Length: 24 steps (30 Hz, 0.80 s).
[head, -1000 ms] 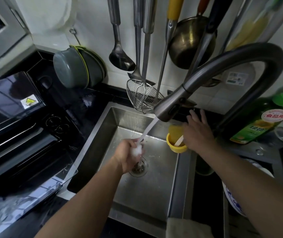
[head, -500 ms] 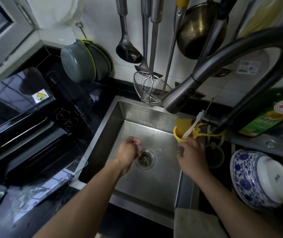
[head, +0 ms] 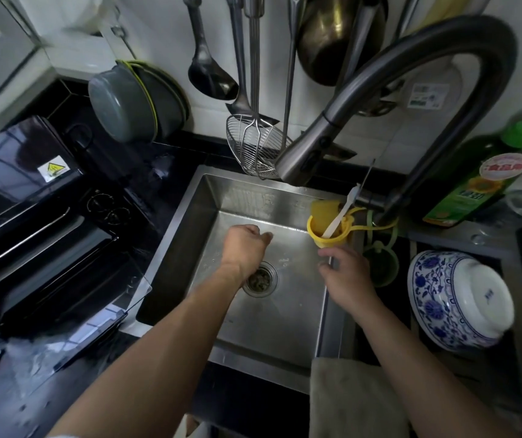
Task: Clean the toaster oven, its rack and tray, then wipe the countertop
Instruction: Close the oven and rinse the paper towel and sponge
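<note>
Left hand (head: 244,246) fisted over sink (head: 285,343), contents of grip not discernible. Right hand (head: 346,273) loosely curled, nothing held. Toaster oven (head: 41,235) door open; surface (head: 32,390) wet, wiping judged outstanding.

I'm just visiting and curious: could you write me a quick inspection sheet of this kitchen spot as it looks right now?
Surface: black countertop, glossy, with wet streaks near the front left.
Job's things: black toaster oven left of the steel sink, its door open.
Clutter: yellow cup holding a sponge and a white brush; upturned blue-and-white bowl; green bottle; cloth on the sink's front edge.
Hands: left hand fisted over the drain, contents hidden; right hand below the cup, fingers loosely curled.
Cables: nothing seen.
Surroundings: dark faucet, no water running; ladles and a wire skimmer hanging on the wall.
</note>
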Each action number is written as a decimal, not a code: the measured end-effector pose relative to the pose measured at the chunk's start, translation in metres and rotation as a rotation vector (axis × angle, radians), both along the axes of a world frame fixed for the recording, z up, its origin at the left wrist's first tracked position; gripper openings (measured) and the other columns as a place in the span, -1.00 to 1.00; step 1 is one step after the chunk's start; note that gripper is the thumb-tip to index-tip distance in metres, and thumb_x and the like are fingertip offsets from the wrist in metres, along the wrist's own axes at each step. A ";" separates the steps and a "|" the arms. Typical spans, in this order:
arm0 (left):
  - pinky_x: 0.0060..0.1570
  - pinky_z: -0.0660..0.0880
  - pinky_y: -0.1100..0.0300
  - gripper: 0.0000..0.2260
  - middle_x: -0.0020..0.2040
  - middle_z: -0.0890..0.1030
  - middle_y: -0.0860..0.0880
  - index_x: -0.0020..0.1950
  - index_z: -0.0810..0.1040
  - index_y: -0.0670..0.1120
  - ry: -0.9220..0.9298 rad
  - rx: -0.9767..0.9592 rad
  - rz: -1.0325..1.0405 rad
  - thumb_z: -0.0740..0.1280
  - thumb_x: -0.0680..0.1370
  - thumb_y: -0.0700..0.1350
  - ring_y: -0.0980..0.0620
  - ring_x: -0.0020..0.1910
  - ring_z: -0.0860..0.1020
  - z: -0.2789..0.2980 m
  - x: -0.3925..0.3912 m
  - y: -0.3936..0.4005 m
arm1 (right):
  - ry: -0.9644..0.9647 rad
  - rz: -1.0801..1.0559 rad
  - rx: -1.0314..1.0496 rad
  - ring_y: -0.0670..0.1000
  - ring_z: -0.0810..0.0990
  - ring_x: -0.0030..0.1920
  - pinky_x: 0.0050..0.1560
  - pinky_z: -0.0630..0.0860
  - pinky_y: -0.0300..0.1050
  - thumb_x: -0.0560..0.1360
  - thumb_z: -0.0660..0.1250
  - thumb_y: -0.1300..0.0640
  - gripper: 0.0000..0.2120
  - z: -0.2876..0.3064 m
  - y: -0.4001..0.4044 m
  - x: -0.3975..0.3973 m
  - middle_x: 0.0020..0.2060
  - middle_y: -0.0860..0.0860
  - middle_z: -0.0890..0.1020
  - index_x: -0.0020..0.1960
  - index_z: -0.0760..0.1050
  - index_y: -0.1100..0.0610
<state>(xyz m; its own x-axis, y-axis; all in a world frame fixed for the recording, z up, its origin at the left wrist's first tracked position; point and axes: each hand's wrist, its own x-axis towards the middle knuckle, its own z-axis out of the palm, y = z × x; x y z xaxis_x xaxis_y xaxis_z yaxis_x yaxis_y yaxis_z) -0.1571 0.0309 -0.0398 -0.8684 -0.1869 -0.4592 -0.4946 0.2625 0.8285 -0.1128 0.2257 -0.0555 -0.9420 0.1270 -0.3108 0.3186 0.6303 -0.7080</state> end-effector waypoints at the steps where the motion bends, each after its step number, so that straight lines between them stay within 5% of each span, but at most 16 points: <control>1: -0.50 0.16 0.20 -0.52 -0.47 0.21 0.03 -0.41 0.19 -0.02 -0.001 -0.048 0.001 0.37 0.55 -0.32 0.01 -0.46 0.17 -0.002 -0.001 0.001 | 0.004 -0.002 -0.001 0.08 0.41 0.31 0.35 0.41 0.13 0.53 0.35 0.17 -0.76 0.000 0.000 0.001 0.23 0.00 0.51 0.19 0.59 0.04; 8: -0.38 0.17 0.15 -0.64 -0.37 0.21 -0.04 -0.41 0.17 -0.06 -0.035 -0.227 0.092 0.16 0.42 -0.45 -0.07 -0.26 0.17 -0.014 0.004 -0.005 | 0.038 0.025 0.011 0.01 0.31 0.35 0.35 0.36 -0.01 0.56 0.34 0.15 -0.72 0.007 -0.004 0.009 0.28 -0.02 0.46 0.26 0.57 0.05; 12: -0.26 0.31 0.06 -0.70 -0.33 0.33 -0.11 -0.30 0.37 -0.11 -0.079 -0.037 0.179 0.35 0.60 -0.23 -0.08 -0.35 0.27 -0.017 0.007 -0.010 | 0.043 0.034 0.011 0.02 0.30 0.35 0.41 0.31 0.05 0.55 0.34 0.14 -0.74 0.010 -0.006 0.010 0.30 -0.02 0.45 0.23 0.57 0.02; 15: -0.37 0.35 0.12 -0.76 -0.24 0.45 -0.10 -0.03 0.46 -0.15 -0.093 0.143 0.105 0.34 0.67 0.02 0.03 -0.43 0.34 -0.007 0.018 -0.015 | 0.033 0.040 -0.002 0.03 0.34 0.33 0.40 0.33 0.12 0.54 0.35 0.13 -0.76 0.009 -0.007 0.013 0.26 -0.04 0.47 0.20 0.58 -0.01; 17: -0.37 0.46 0.21 -0.87 -0.11 0.51 -0.13 0.14 0.40 -0.13 -0.109 0.327 0.043 0.33 0.67 -0.17 0.05 -0.39 0.46 0.002 0.027 -0.020 | 0.027 0.039 -0.018 0.04 0.39 0.29 0.37 0.37 0.13 0.53 0.35 0.14 -0.77 0.008 -0.007 0.015 0.17 -0.07 0.46 0.17 0.59 0.00; 20: 0.03 0.68 0.11 -0.81 -0.05 0.52 -0.18 0.15 0.40 -0.18 -0.115 0.603 0.126 0.18 0.66 -0.44 -0.07 -0.13 0.66 0.011 0.044 -0.029 | 0.011 0.028 -0.047 0.04 0.47 0.23 0.33 0.43 0.11 0.53 0.36 0.17 -0.79 0.006 -0.007 0.019 0.10 -0.10 0.45 0.16 0.61 0.03; 24: -0.27 0.67 0.14 -0.90 -0.17 0.61 -0.14 0.19 0.42 -0.22 -0.092 0.613 0.060 0.17 0.73 -0.21 -0.10 -0.32 0.68 0.021 0.063 -0.042 | -0.026 0.008 -0.106 0.01 0.51 0.21 0.27 0.48 0.03 0.53 0.36 0.19 -0.81 0.004 -0.012 0.024 0.14 -0.07 0.53 0.13 0.61 0.04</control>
